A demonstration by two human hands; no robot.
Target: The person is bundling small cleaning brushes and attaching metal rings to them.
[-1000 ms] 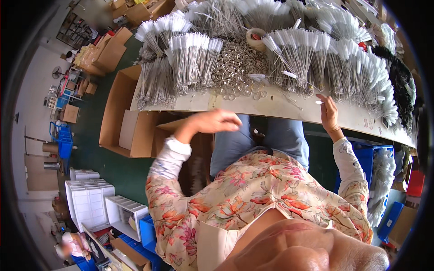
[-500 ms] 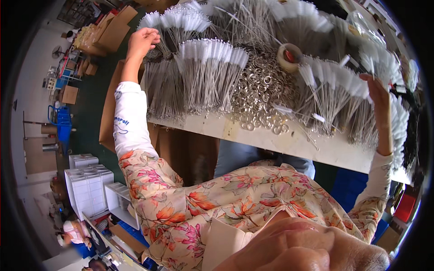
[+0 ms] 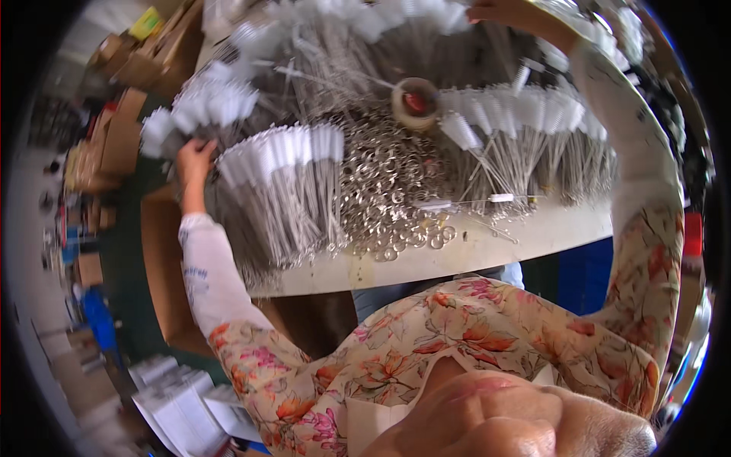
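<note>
My left hand [image 3: 195, 161] is at the left end of the table, beside a bundle of white-bristled wire brushes [image 3: 217, 107] and left of a second standing brush bundle [image 3: 285, 152]. Its fingers look bent but are smeared by motion, so a hold on any brush cannot be made out. My right hand [image 3: 512, 12] reaches across to the far side, partly cut off by the upper edge. Its fingertips are by the far white brush heads [image 3: 445, 14]; whether they grip one does not show. Between the bundles lies a heap of metal split rings [image 3: 392, 164].
A roll of tape [image 3: 415, 104] stands behind the rings. More brushes [image 3: 525, 114] fan out to its right, with loose ones near the table's front edge [image 3: 487, 255]. An open cardboard box [image 3: 171, 274] is below the table's left end, near white plastic crates [image 3: 183, 407].
The view has shifted, moving the table contents left and slightly down. My right hand has gone from the right-hand brushes to the far side. My left hand now sits lower, nearer the front brush bundle.
</note>
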